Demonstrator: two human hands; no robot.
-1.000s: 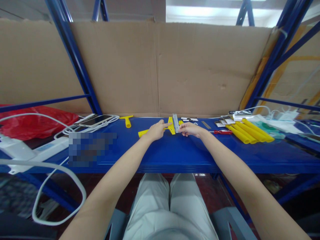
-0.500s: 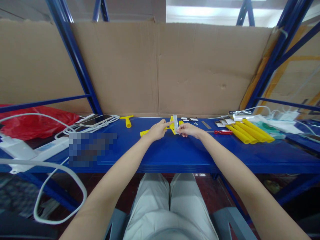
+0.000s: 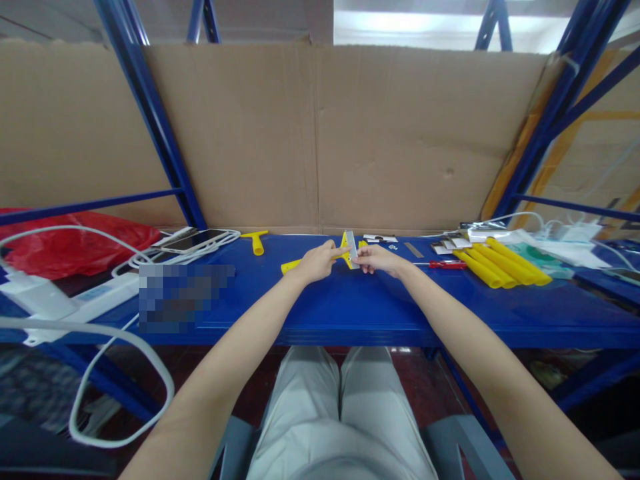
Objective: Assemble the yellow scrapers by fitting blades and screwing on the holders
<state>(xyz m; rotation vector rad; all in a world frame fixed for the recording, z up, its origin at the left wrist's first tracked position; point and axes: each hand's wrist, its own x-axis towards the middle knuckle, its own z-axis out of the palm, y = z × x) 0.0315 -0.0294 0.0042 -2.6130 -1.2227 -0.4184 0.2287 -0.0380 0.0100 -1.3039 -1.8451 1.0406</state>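
My left hand (image 3: pixel 319 261) is closed round a yellow T-shaped scraper handle (image 3: pixel 290 267), whose grip end sticks out to the left of the hand. Its index finger points to the right across the yellow head (image 3: pixel 345 248). Against that head a flat silver metal plate (image 3: pixel 352 249) stands nearly upright. The fingers of my right hand (image 3: pixel 379 259) pinch the plate's lower end. Behind the right hand a bit of another yellow piece (image 3: pixel 363 244) shows. Small silver parts (image 3: pixel 393 247) and a thin metal strip (image 3: pixel 413 250) lie just beyond my right hand.
A yellow T-shaped handle (image 3: pixel 257 242) lies at the back left. To the right are a red screwdriver (image 3: pixel 447 265), several yellow tubes (image 3: pixel 505 263) and small white-and-dark packets (image 3: pixel 445 247). White cables (image 3: pixel 220 239), a power strip (image 3: pixel 100 297) and a red bag (image 3: pixel 75 243) crowd the left.
The metal plate's angle against the yellow head has shifted slightly. Both hands keep nearly the same place and grip.
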